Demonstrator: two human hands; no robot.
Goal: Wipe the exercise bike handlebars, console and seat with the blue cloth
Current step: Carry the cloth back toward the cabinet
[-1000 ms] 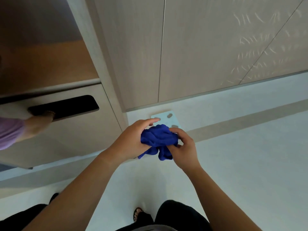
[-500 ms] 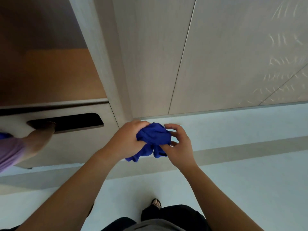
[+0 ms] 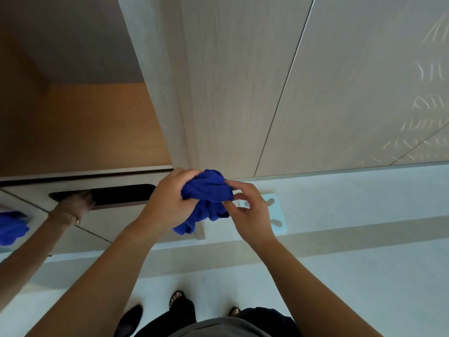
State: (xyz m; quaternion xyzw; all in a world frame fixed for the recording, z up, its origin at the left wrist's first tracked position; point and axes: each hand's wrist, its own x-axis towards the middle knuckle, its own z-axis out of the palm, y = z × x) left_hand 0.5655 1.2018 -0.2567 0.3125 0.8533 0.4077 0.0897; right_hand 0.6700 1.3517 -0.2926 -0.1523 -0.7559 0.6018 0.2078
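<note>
blue cloth in left hand

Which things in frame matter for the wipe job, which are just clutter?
Job: blue cloth, bunched; left hand gripping it; right hand pinching it. Bike not in view.
Not job: another person's hand at the drawer slot; second blue cloth, left edge; pale blue floor pad.

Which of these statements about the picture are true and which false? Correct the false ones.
1. The left hand and right hand both hold the bunched blue cloth. True.
2. The cloth is spread flat on a table. False: it is crumpled and held in the air.
3. An exercise bike stands in view. False: none shows, only wooden panels and floor.
4. Another person's hand is at a dark slot on the left. True.
</note>
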